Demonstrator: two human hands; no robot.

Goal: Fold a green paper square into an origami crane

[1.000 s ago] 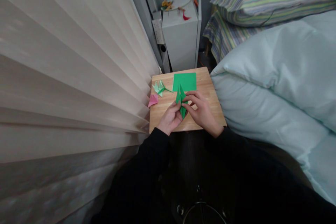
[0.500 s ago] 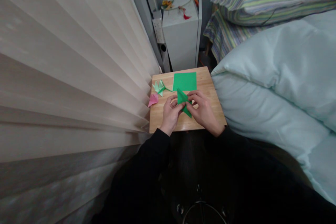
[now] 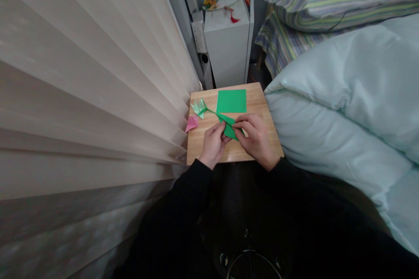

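Note:
A partly folded green origami paper [image 3: 230, 131] is held between both hands above a small wooden table. My left hand [image 3: 212, 143] pinches its left lower edge, thumb on top. With thumb and fingertips, my right hand [image 3: 253, 136] grips a flap along its right side. Behind it lies a flat green paper sheet [image 3: 231, 100]. Pale green folded paper pieces [image 3: 198, 108] with a thin darker green stem rest at the table's left, near a pink folded paper [image 3: 192, 123].
The wooden table [image 3: 265, 126] stands between a pleated curtain [image 3: 131, 74] on the left and a bed with a pale blue quilt [image 3: 327, 109] on the right. Beyond its far edge is a white cabinet [image 3: 227, 48] with small ornaments on top.
The green origami paper has turned and its flap now lies slantwise across it. My right fingers have shifted along the flap; my left hand stays on the lower left edge.

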